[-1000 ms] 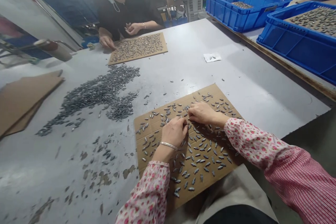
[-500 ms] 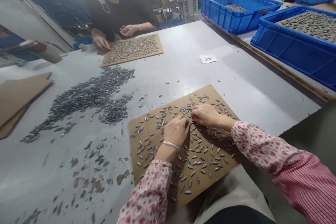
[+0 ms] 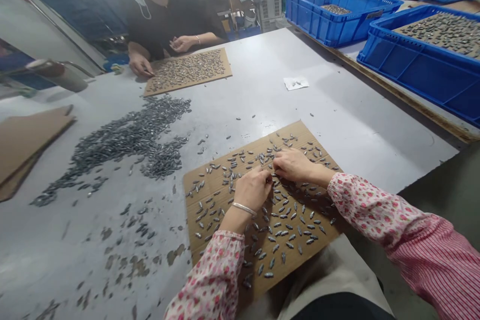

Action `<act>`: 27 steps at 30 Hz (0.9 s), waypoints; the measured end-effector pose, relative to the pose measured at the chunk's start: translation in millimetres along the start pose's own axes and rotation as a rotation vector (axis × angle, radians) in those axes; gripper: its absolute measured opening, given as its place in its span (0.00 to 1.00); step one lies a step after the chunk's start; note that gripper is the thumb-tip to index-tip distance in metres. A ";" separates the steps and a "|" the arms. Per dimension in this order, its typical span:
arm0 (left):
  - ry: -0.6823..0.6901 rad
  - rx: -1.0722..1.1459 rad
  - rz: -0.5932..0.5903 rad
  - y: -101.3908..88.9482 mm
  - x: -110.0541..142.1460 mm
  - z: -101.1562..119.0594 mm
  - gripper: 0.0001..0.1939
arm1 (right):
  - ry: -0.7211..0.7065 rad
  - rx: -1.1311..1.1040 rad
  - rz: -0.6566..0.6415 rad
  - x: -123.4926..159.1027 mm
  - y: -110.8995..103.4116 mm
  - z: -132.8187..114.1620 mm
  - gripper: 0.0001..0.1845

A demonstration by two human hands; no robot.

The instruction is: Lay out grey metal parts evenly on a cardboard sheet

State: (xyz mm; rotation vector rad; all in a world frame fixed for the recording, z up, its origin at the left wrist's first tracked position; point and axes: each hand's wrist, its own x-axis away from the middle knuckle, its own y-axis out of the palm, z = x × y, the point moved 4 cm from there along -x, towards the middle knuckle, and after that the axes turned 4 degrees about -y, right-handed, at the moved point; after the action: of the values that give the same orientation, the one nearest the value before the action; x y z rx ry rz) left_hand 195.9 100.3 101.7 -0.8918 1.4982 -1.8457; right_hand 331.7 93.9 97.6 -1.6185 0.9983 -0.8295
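Observation:
A brown cardboard sheet [image 3: 258, 280] lies at the near edge of the table, covered with many small grey metal pieces [image 3: 283, 258], spindle-shaped and spaced apart. Over its middle, my left hand [image 3: 252, 189] is closed, thumb and fingers pinched low among the pieces. Just to its right and slightly farther away, my right hand [image 3: 292, 165] is also closed, its fingertips down at the sheet. The two sets of fingertips nearly meet. Whatever either pinch holds is hidden by the fingers or too small to make out.
A large heap of the same pieces [image 3: 123, 135] lies left of the sheet. Across the table, a co-worker's hands [image 3: 183, 44] are at another filled cardboard sheet [image 3: 187, 71]. Blue crates [image 3: 412, 55] line the right side. Spare cardboard [image 3: 30, 140] lies far left, a white paper [image 3: 296, 83] farther back.
My hands stay almost in place, with only slight finger movement. The co-worker's hand at the far sheet's left edge has shifted slightly. The whole view has moved a little.

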 end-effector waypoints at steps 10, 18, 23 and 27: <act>-0.086 0.011 -0.006 1.1 -0.5 5.3 0.10 | 0.102 0.025 0.031 -19.8 3.2 9.7 0.12; -0.079 0.133 0.007 5.0 2.0 -4.6 0.09 | 0.068 0.060 -0.035 -23.2 -8.7 -1.9 0.10; -0.083 0.121 -0.004 -0.3 1.9 -1.9 0.09 | 0.012 -0.001 -0.042 -13.5 -12.4 3.3 0.07; -0.068 0.066 0.020 0.2 2.6 3.0 0.10 | 0.084 -0.084 0.013 -1.8 -23.9 14.6 0.08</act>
State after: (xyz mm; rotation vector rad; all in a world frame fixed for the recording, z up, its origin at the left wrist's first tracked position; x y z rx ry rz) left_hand 196.8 96.4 102.3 -0.8955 1.3923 -1.8217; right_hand 348.8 104.6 117.1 -1.6570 1.1150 -0.8627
